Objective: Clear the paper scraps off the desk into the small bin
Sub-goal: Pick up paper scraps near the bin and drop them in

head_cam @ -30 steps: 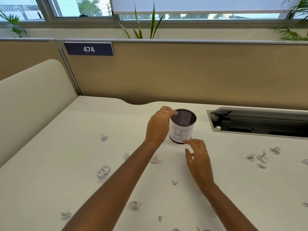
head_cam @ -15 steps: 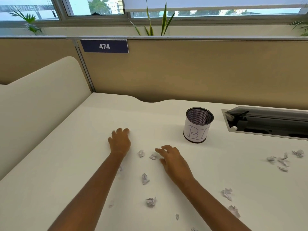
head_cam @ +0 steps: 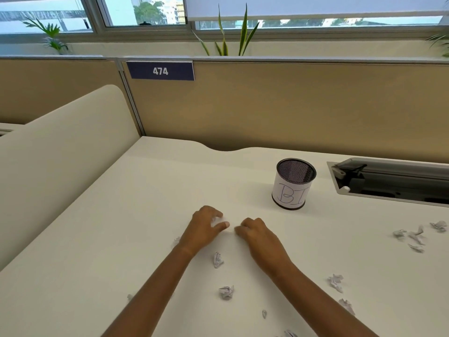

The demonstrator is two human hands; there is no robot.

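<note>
The small mesh bin (head_cam: pixel 290 196) with a white paper label stands upright on the white desk (head_cam: pixel 145 215), right of centre. My left hand (head_cam: pixel 203 230) is down on the desk with its fingers curled round a white paper scrap (head_cam: pixel 216 220) that shows between finger and thumb. Just to its right, my right hand (head_cam: pixel 258 235) curls its fingertips onto the desk where a scrap lay; that scrap is hidden under them. Both hands are left of and nearer than the bin. Loose crumpled scraps (head_cam: pixel 218 259) (head_cam: pixel 226 292) lie between my forearms.
More scraps lie near my right forearm (head_cam: pixel 336 283) and in a cluster at the far right (head_cam: pixel 413 235). An open cable tray (head_cam: pixel 393 183) is sunk into the desk right of the bin. A cream side partition (head_cam: pixel 60 154) and tan back panel bound the desk.
My hands left the bin, came down to the scraps left of it, and have drawn together. The left hand's fingers have curled round a scrap; the right hand's have curled too.
</note>
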